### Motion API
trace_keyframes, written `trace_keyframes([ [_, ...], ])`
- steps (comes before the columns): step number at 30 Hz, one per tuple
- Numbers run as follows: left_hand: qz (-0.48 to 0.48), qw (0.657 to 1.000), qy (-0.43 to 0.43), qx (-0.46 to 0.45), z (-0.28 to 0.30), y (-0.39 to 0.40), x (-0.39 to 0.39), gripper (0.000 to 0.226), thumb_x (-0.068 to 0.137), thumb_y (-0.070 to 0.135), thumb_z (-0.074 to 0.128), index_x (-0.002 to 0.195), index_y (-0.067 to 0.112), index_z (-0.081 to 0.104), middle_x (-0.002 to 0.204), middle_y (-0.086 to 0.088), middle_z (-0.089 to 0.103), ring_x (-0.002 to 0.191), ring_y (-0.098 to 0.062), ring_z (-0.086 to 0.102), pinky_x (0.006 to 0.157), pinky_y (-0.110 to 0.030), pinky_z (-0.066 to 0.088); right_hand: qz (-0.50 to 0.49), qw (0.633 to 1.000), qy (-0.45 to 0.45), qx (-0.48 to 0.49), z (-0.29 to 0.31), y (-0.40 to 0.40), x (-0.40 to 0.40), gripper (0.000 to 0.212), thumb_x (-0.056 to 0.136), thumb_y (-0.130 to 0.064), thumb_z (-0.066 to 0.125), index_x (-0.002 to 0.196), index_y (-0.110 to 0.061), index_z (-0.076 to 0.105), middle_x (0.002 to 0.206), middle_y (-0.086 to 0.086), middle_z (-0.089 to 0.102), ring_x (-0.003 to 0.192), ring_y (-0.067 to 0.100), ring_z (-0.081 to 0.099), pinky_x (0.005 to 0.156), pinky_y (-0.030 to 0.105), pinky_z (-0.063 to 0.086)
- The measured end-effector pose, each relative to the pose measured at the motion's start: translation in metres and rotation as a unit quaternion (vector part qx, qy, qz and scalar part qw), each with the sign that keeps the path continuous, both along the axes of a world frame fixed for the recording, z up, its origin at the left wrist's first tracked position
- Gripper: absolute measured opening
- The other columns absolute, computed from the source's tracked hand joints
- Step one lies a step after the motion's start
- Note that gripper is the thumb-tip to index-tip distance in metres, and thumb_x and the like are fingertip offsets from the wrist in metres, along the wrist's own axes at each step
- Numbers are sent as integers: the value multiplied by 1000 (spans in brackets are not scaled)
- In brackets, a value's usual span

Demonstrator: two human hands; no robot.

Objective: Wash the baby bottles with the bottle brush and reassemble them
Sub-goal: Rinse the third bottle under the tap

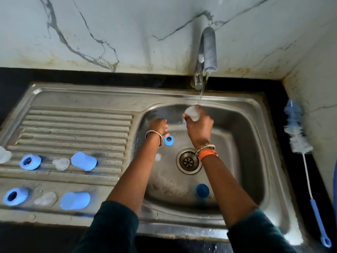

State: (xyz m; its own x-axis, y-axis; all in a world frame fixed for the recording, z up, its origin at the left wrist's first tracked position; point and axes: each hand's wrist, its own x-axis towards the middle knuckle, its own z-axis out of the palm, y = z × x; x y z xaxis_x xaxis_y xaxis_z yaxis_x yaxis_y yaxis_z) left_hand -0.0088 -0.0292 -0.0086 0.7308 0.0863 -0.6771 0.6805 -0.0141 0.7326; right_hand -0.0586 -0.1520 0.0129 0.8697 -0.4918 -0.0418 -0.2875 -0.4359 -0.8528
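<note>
My right hand point(199, 127) grips a clear silicone teat point(192, 112) under the running water from the tap point(207, 52). My left hand point(158, 126) reaches down into the sink basin point(242, 143) to the left of it, fingers hidden, holding nothing that I can see. A blue collar ring point(168, 140) lies in the basin just below my left wrist. A darker blue cap point(202, 190) lies near the front of the basin. The bottle brush point(299, 136) lies on the black counter to the right of the sink.
On the ribbed drainboard point(76, 128) lie two rows of parts: blue rings point(30, 162) point(15, 196), clear teats point(61, 163) point(45, 199) and blue caps point(83, 161) point(75, 200). Another clear piece point(4, 154) sits at the left edge. The drain point(188, 161) is in mid-basin.
</note>
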Motion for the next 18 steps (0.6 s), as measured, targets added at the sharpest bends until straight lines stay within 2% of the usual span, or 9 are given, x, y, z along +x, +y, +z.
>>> trace_keyframes([
  [3,-24,999,6,-20,9,-6,-8,27,98,11,36,76,16,50,72,-2,45,60,-13,40,58,-26,42,27,999,31,-23,5,-2,2,39,78,-21,76,113,-8,65,108,10,69,102,23,63,82,18,40],
  [5,-29,999,20,-33,16,-9,-9,27,98,13,35,78,15,52,74,-2,47,63,-15,42,61,-28,43,24,1000,16,-11,13,-4,11,32,74,-19,77,104,-11,70,98,7,72,94,19,66,82,18,44],
  [6,-29,998,27,-53,15,-10,-7,25,99,17,34,85,14,54,77,-3,50,70,-17,47,68,-31,46,2,999,-18,37,22,-6,15,26,72,-18,75,98,-15,72,90,3,72,86,16,65,81,19,47],
  [7,-27,996,42,-78,21,-10,-10,24,99,22,33,95,13,55,83,-5,53,79,-20,52,76,-35,47,-22,990,-36,137,30,-8,17,17,73,-18,73,90,-17,73,83,0,70,79,15,65,77,22,51],
  [8,-28,992,52,-109,17,-12,-9,26,98,27,32,102,12,54,88,-7,56,86,-23,55,82,-38,47,-41,962,-26,270,36,-12,18,9,77,-21,67,84,-18,72,78,1,69,75,17,63,72,28,53],
  [10,-32,985,73,-155,20,-14,-11,29,96,32,35,100,12,55,94,-11,58,86,-25,58,86,-42,46,-32,853,50,518,43,-17,18,22,89,-26,47,85,-16,66,80,6,65,73,23,60,63,29,51],
  [11,-31,983,73,-168,26,-16,-12,29,96,33,36,95,13,55,93,-12,59,85,-26,58,86,-43,46,-23,812,89,577,44,-21,18,28,92,-27,39,88,-14,63,83,9,63,74,24,59,61,28,51],
  [16,-46,975,41,-215,34,-23,-6,30,98,32,37,93,12,58,93,-11,63,86,-24,59,89,-43,47,-43,679,123,723,27,-28,23,40,89,-41,41,101,-4,52,85,14,56,72,23,56,60,25,50],
  [18,-55,975,28,-212,37,-23,-4,29,98,31,37,94,13,59,96,-11,63,90,-24,60,91,-42,48,-49,671,124,729,28,-29,26,41,91,-41,43,97,-1,51,83,14,55,71,22,55,50,24,53],
])
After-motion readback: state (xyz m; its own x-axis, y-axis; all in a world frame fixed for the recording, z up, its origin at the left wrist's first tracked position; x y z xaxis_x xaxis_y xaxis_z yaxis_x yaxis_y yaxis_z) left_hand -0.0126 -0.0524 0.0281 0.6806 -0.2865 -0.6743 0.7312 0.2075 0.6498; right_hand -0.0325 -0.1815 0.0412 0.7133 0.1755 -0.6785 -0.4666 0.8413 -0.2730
